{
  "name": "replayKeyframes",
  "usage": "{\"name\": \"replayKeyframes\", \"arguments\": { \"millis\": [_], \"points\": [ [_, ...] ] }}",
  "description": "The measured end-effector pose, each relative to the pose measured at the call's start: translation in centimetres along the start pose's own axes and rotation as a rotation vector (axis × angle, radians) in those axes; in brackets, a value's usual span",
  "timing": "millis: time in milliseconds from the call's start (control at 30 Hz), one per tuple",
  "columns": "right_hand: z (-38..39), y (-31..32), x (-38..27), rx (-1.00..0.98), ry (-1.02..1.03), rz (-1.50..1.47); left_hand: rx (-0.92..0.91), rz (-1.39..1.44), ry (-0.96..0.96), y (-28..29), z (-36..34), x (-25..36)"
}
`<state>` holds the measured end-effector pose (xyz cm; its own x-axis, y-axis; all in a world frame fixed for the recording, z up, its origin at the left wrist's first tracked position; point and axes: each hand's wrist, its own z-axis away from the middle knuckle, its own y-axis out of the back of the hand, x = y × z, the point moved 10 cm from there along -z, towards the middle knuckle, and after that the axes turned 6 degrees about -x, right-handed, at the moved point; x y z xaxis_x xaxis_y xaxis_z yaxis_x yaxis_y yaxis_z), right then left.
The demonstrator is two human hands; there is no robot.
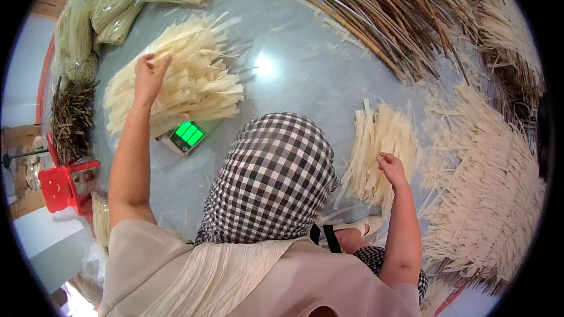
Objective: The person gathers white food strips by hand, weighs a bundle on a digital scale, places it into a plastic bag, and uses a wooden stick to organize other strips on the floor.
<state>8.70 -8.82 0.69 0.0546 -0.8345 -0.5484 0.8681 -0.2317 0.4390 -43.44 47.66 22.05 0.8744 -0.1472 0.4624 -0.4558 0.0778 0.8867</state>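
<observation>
Over a large heap of pale cream flat strips (200,76) at the left, my left hand (150,79) is raised with its fingers bent inward. Whether a strip is between those fingers is too small to tell. My right hand (393,170) is at the near right edge of a smaller bundle of similar strips (376,141). Its fingers are curled together, and what they may hold does not show. Just below the big heap sits a small digital scale (183,138) with a green lit display.
Black-and-white checked cloth (273,176) covers my knee in the middle. Long brown canes (376,12) lie at the far right. A broad stack of strip-covered stalks (484,188) stands right. Bagged strips (120,6) lie far left, near a red plastic stool (64,185).
</observation>
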Motion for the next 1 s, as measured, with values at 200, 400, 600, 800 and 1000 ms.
{"name": "replayKeyframes", "arguments": {
  "millis": [200,400,600,800,1000],
  "points": [
    [0.0,-0.1,-2.4,0.023,0.140,0.059,-0.063,0.121,0.241,0.9,0.4,-6.4],
    [2.9,-1.9,-8.5,0.013,0.239,0.044,-0.231,0.022,0.099,-0.8,-1.1,-10.0],
    [5.6,-3.0,-7.9,-0.015,0.200,0.064,-0.090,0.514,0.146,0.1,-3.5,-11.4],
    [4.9,-4.8,-14.0,-0.145,0.259,-0.029,-0.116,1.247,0.050,5.4,-2.0,4.7],
    [5.8,-6.4,-26.7,-0.139,0.198,-0.529,-0.166,1.238,-0.206,5.0,0.3,21.2]
  ]
}}
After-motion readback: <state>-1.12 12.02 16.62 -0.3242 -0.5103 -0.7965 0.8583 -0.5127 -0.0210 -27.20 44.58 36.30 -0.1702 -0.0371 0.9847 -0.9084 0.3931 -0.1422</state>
